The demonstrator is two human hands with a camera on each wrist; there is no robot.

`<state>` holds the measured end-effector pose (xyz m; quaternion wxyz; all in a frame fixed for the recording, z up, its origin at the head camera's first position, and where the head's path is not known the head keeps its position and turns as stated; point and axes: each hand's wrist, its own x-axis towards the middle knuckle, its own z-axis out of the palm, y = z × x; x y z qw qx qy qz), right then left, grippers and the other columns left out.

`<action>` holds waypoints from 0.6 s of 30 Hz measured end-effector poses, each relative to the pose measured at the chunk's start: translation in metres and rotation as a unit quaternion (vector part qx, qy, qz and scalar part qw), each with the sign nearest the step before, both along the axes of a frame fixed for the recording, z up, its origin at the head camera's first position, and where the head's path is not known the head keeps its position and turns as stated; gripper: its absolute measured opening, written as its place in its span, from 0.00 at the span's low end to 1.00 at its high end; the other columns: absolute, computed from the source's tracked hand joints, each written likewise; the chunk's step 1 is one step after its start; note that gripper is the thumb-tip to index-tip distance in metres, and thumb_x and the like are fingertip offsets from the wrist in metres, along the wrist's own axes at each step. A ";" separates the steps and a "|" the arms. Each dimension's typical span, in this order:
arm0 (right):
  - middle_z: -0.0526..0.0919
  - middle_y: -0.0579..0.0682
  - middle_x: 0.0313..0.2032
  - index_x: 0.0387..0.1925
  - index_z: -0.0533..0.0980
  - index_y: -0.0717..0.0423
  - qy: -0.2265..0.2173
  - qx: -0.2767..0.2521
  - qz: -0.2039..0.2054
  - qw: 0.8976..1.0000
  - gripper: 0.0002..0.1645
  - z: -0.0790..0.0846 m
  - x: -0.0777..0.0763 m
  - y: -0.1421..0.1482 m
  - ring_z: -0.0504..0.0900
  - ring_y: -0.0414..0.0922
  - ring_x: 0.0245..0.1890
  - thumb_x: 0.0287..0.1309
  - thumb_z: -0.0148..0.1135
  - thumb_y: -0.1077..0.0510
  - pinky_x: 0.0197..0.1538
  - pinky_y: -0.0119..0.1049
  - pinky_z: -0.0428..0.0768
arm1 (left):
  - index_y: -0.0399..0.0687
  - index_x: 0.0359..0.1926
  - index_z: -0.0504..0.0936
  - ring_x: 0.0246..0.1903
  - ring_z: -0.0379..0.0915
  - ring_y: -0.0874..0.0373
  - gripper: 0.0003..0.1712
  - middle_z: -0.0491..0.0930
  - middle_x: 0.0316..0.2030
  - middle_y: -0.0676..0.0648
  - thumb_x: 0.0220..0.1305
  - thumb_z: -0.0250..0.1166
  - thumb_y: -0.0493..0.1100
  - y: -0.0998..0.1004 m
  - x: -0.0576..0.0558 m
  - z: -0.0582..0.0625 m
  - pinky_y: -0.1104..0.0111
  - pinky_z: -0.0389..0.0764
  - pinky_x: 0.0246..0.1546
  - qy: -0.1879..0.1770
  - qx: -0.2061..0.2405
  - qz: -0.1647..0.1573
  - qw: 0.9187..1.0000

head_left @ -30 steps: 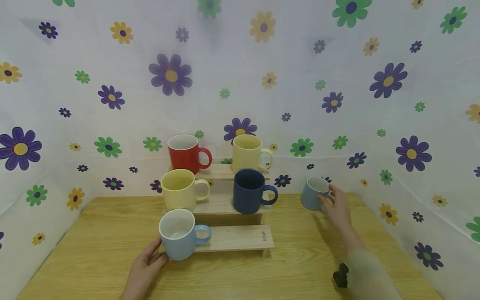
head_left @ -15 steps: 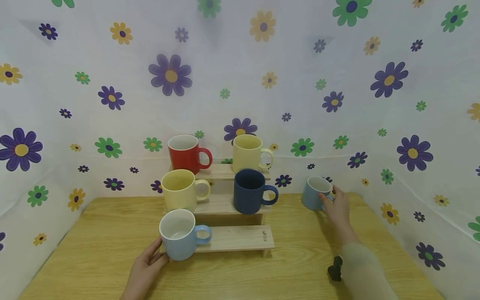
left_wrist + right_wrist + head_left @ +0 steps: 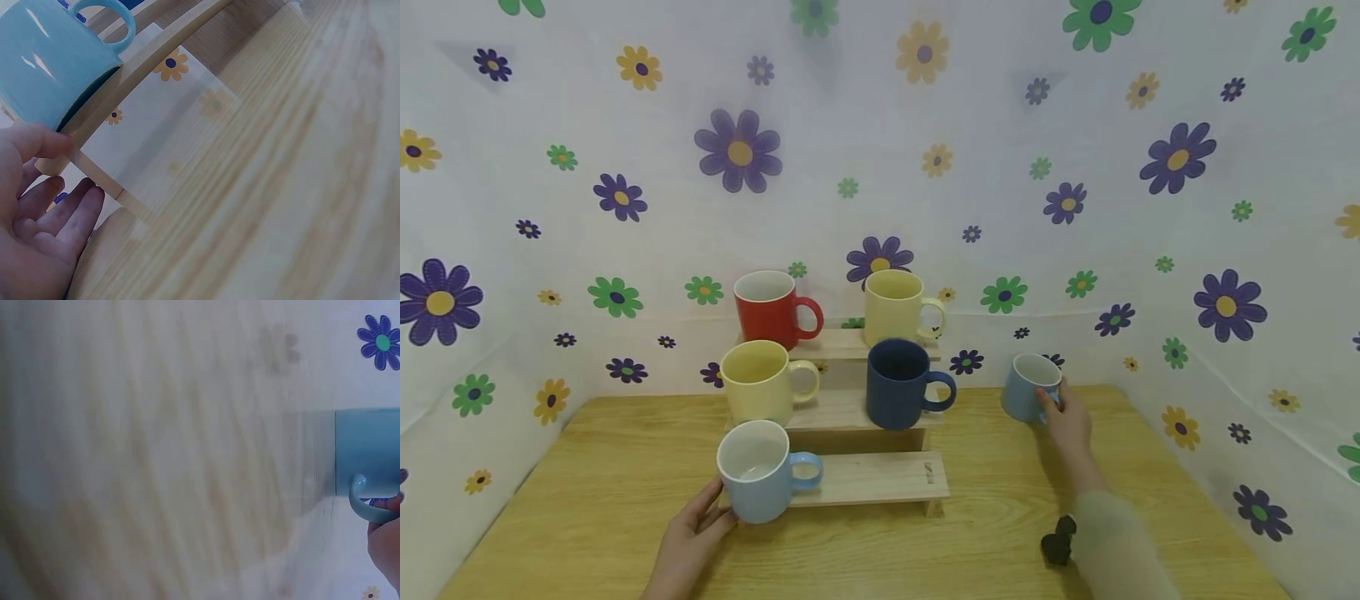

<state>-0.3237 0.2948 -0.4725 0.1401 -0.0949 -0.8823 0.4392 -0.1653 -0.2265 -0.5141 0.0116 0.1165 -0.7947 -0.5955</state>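
Note:
At the right back of the table, a light blue mug [image 3: 1021, 398] appears to stand upright on the wood. My right hand [image 3: 1069, 421] pinches its handle, which also shows in the right wrist view beside the mug [image 3: 369, 447]. Another light blue mug [image 3: 758, 492] stands at the left end of the lowest step of the wooden rack [image 3: 872, 479]. Beside that end is my left hand [image 3: 691, 529]. In the left wrist view, one fingertip of the left hand [image 3: 44, 206] touches the board end just below the mug [image 3: 50, 62]; its other fingers are loosely bent, holding nothing.
Higher on the rack stand a pale yellow mug [image 3: 756, 385], a dark blue mug [image 3: 897, 387], a red mug [image 3: 766, 312] and another pale yellow mug [image 3: 892, 310]. A flower-patterned white cloth [image 3: 820, 125] surrounds the wooden table [image 3: 587, 492]. A black device [image 3: 1057, 543] sits by the right sleeve.
The fingers of my right hand have drawn in on the mug's handle, and the right forearm has shifted left. The left hand and the mugs on the rack have stayed put.

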 end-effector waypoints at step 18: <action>0.58 0.70 0.74 0.77 0.55 0.67 -0.014 -0.128 0.046 0.991 0.41 -0.008 0.028 -0.016 0.57 0.64 0.76 0.76 0.59 0.51 0.77 0.56 0.57 | 0.38 0.78 0.60 0.69 0.68 0.37 0.40 0.59 0.76 0.36 0.73 0.66 0.44 0.000 0.000 0.000 0.63 0.77 0.63 -0.011 -0.007 -0.007 1.000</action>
